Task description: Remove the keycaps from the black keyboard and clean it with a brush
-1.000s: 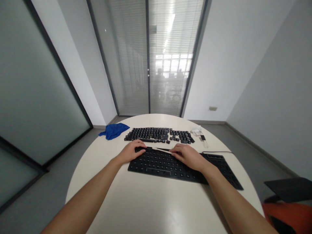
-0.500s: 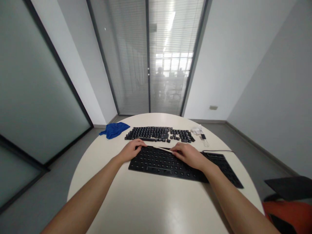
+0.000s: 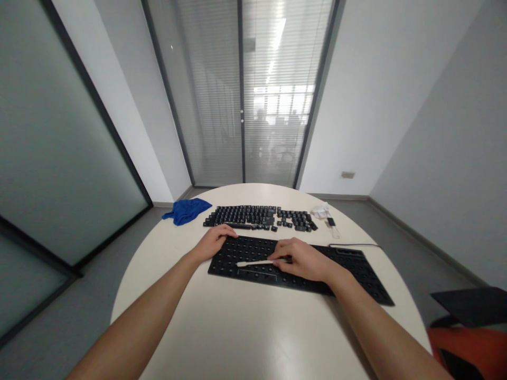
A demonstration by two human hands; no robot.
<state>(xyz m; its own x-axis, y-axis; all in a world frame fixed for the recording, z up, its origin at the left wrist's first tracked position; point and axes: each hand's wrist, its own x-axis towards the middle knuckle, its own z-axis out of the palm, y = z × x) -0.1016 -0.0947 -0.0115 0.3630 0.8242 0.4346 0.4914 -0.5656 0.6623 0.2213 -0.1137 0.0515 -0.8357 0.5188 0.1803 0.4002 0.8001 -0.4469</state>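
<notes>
A black keyboard base (image 3: 304, 284) with its keycaps off lies across the table in front of me. My right hand (image 3: 299, 259) is closed around a slim white toothbrush (image 3: 255, 263), low over the middle of the base. The brush head points left, at the lower-left rows of bare switches. At the base's upper-left corner, my left hand (image 3: 214, 243) grips the edge, fingers bent over the top. My right hand hides part of the middle rows.
Loose black keycaps (image 3: 245, 215) lie in rows behind the base. A blue cloth (image 3: 187, 211) is at the back left. Crumpled white plastic (image 3: 320, 211) and a small black-and-wire tool (image 3: 331, 224) lie back right. A cable (image 3: 352, 245) runs right. A red chair (image 3: 467, 348) stands beyond the table (image 3: 222, 338).
My right hand has brought the toothbrush from the base's top edge down toward its lower-left rows, turning the head left. My left hand stays at the corner.
</notes>
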